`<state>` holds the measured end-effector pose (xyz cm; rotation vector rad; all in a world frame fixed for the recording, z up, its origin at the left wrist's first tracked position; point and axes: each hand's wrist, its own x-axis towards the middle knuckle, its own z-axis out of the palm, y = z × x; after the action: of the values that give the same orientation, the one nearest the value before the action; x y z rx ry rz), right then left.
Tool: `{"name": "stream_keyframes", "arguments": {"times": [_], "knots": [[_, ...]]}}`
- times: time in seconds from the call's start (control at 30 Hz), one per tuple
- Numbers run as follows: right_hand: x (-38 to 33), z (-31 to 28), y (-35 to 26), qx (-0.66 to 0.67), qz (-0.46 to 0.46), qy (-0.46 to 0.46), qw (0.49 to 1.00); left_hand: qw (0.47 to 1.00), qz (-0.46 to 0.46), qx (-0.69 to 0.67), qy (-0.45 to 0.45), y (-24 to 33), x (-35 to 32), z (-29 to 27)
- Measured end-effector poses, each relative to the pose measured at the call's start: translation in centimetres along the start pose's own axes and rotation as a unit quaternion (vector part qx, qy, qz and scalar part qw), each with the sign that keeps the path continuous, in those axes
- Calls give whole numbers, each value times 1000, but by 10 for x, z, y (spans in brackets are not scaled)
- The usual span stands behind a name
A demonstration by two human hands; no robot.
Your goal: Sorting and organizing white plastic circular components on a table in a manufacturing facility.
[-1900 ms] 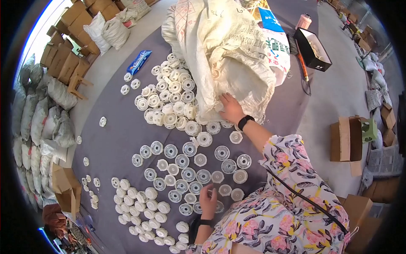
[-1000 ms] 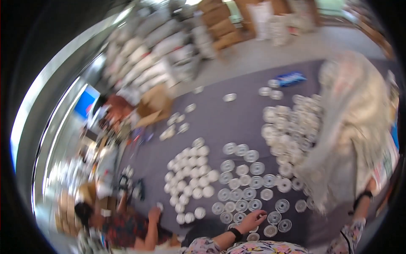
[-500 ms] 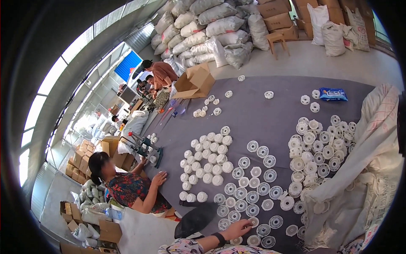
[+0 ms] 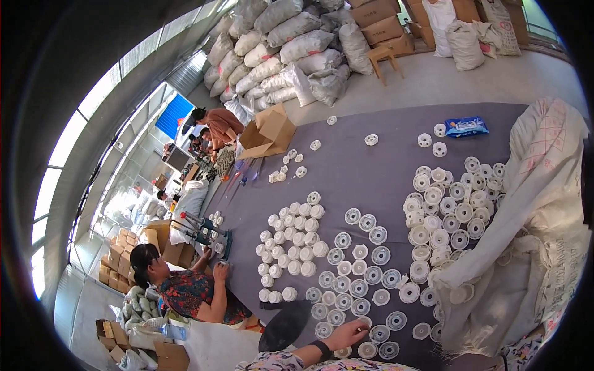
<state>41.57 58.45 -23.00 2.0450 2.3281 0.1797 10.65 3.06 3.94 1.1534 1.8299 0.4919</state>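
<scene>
My left hand [image 4: 345,336], with a black band at the wrist, reaches in from the lower edge. Its fingers are closed at the edge of a small white plastic disc [image 4: 366,321], partly covered by the fingertips. Around it lie several clear ringed plastic discs [image 4: 360,306] and white round parts [image 4: 381,297], spread flat in loose rows. Of my right arm only a patterned sleeve [image 4: 523,353] shows beside the sack at the lower right; the hand itself is hidden.
White domed caps [image 4: 306,253] stand grouped left of the discs. A heap of white parts [image 4: 448,210] spills beside a large woven sack [image 4: 526,247]. A blue packet [image 4: 466,127] lies farther back. At the left, a co-worker [image 4: 192,287] works at a hand press [image 4: 207,230].
The view has shifted, so the tabletop things appear farther left. My left hand stays at the small white disc. The co-worker's near hand has moved from the table edge toward the press.
</scene>
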Motion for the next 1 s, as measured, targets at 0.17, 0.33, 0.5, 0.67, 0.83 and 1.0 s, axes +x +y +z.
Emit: {"name": "stream_keyframes", "arguments": {"times": [0.17, 0.33, 0.5, 0.67, 0.83, 1.0], "knots": [[5, -7, -15, 113, -4, -22, 993, 999, -32, 27, -21, -4, -5, -1], [7, -15, -32, 220, -14, -44, 974, 999, -36, 34, -16, -6, -9, 6], [-4, -27, -34, 318, -17, -67, 946, 999, -27, 35, -5, -8, -11, 16], [-65, -36, 26, 383, 42, -95, 918, 999, -25, 27, -40, -3, 2, 16], [-235, -55, 169, 393, 175, -126, 894, 999, 33, 23, 11, -16, 1, 9], [-355, -122, 188, 446, 268, -98, 848, 994, 83, -52, -40, -9, -7, 8]]}}
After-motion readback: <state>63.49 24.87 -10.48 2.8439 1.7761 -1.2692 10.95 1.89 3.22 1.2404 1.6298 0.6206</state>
